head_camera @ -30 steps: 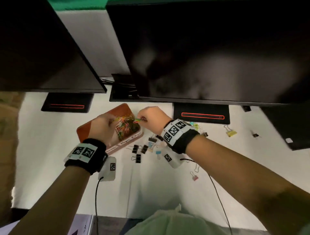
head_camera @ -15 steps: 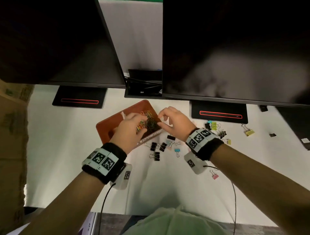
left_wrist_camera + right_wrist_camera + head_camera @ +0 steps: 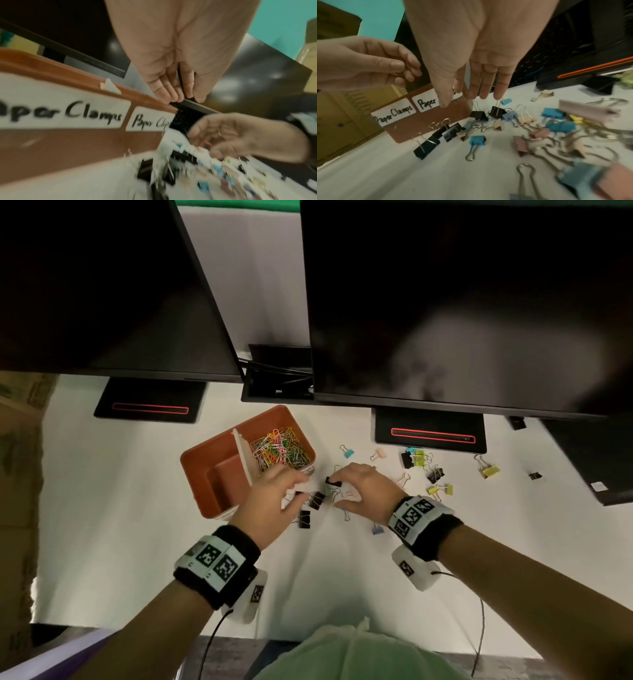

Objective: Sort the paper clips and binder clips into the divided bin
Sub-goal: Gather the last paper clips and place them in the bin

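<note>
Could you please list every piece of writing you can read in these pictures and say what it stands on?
"Paper Clamps": left white label on the orange bin's front wall.
"Paper": right white label; its second word is hidden or blurred.
Wristband markers: patterns only, no text.

Left hand (image 3: 173,70), fingers straight, above orange bin (image 3: 68,135) labelled "Paper Clamps"; blurred clips (image 3: 185,157) below.
</note>
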The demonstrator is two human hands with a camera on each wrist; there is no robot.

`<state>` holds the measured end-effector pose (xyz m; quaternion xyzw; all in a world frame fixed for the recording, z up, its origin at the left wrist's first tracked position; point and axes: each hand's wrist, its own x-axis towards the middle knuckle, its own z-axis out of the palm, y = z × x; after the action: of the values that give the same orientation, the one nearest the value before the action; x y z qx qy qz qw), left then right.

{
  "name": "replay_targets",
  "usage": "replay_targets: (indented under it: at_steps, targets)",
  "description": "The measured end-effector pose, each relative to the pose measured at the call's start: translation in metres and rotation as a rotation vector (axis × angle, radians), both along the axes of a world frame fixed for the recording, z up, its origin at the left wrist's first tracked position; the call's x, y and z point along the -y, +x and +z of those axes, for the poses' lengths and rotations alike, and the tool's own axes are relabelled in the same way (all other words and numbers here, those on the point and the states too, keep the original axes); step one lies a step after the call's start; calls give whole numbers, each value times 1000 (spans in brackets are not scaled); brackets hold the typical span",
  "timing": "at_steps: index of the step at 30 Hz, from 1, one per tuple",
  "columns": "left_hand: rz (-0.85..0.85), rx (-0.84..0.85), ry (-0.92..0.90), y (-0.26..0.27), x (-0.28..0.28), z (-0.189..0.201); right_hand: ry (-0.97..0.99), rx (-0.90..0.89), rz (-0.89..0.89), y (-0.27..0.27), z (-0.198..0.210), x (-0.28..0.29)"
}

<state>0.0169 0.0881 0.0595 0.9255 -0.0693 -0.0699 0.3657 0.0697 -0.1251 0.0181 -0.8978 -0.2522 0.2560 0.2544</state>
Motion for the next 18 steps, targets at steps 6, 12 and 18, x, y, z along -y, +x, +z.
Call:
replay_targets:
  at_steps: [6,12,18]
  targets:
    - [-55,-242,190,-20,7,-65,-177,57,144,2,-13,-41]
    - [40,-211,240,-20,8,-86,-221,70,147,-2,-27,-48]
    - [107,-267,131,-18,3,-82,-112,11,124,0,-31,-37]
